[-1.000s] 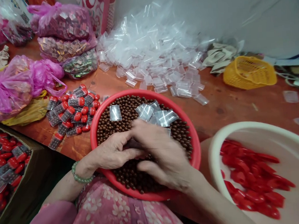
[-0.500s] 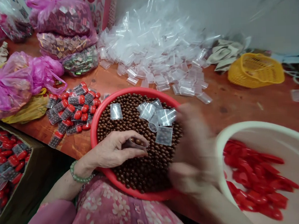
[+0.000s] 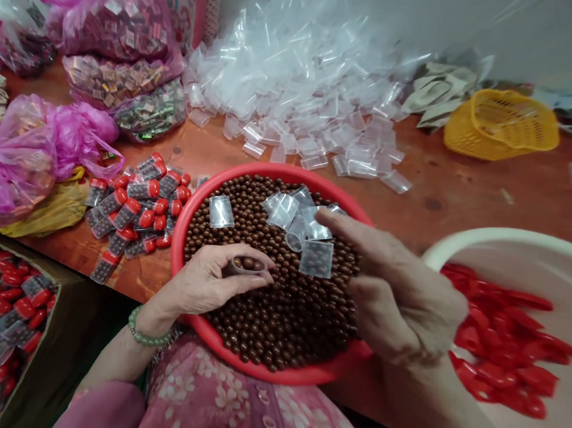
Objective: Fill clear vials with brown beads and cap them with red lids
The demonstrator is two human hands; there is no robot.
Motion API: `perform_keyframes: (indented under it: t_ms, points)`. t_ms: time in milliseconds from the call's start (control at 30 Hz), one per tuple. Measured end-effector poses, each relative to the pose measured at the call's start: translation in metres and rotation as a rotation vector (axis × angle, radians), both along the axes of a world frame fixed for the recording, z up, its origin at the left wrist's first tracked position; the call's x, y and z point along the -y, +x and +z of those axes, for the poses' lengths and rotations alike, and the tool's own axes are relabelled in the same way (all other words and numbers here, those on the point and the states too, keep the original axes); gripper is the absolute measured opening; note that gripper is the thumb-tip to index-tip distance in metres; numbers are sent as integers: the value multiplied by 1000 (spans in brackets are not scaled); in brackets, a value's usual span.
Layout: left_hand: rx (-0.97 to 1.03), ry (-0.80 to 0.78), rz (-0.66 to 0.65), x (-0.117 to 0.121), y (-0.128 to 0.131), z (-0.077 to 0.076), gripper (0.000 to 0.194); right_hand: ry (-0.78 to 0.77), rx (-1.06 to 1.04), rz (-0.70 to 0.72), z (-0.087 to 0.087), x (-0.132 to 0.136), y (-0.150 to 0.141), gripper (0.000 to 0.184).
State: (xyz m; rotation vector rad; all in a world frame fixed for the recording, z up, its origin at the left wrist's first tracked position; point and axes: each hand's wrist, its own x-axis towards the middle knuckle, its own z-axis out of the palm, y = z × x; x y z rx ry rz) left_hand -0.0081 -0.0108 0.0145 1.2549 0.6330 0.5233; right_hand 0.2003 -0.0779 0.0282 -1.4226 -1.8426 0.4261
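Note:
A red basin [image 3: 190,229] full of small brown beads sits at the table edge in front of me, with a few empty clear pouches [image 3: 311,228] lying on the beads. My left hand [image 3: 206,285] rests on the basin's near left side, pinched on a small clear tube of brown beads [image 3: 245,265]. My right hand [image 3: 400,294] hovers over the basin's right rim beside a white basin [image 3: 491,243] of red caps [image 3: 507,349]. Its forefinger is stretched out, its thumb is apart, and nothing shows in it.
Capped, filled tubes [image 3: 138,210] lie left of the red basin, and more fill a cardboard box [image 3: 11,315] at the lower left. A heap of empty clear tubes [image 3: 302,90] covers the back of the table. Pink bags [image 3: 35,152] lie left; a yellow basket [image 3: 501,123] stands right.
My right hand left my left hand and swung right across the red basin to the white basin's rim. My left hand stays put with the filled tube.

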Motion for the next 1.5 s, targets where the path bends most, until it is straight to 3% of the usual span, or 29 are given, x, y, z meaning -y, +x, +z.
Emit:
perform_keyframes:
  t_ms: [67,133,300,567,767,867,1000,1133,1267,1333,1500]
  points:
    - [-10,6,8,-1,-2,1,21,42,100,-142,-6,1,14,31]
    - [-17,72,-2,-1,-5,5,21,10,243,-190,-17,2,24,20]
    - [53,259,-114,1,-9,20,21,-158,409,-308,-37,4,28,38]
    - [-2,67,-30,-1,-3,15,27,-198,325,-301,-42,-3,20,48]
    - [26,76,20,-2,-1,10,24,-250,32,-317,-39,-3,15,35]
    - [-4,207,39,-4,-1,9,23,-293,-148,-343,-30,-1,9,31]
    - [-88,408,-29,-7,-2,10,22,-335,-485,-335,-20,-2,2,25]
    - [-168,393,17,-7,-4,11,24,-389,-734,-239,-17,-5,-5,23]
    - [-167,317,-6,-4,-4,11,26,-416,-1086,-268,-15,-11,-11,27]
    - [-198,279,51,-2,-3,9,27,-473,-1235,-280,-15,-15,-13,31]
    - [-215,253,32,0,3,7,18,-535,-1307,-299,-18,-23,-12,32]
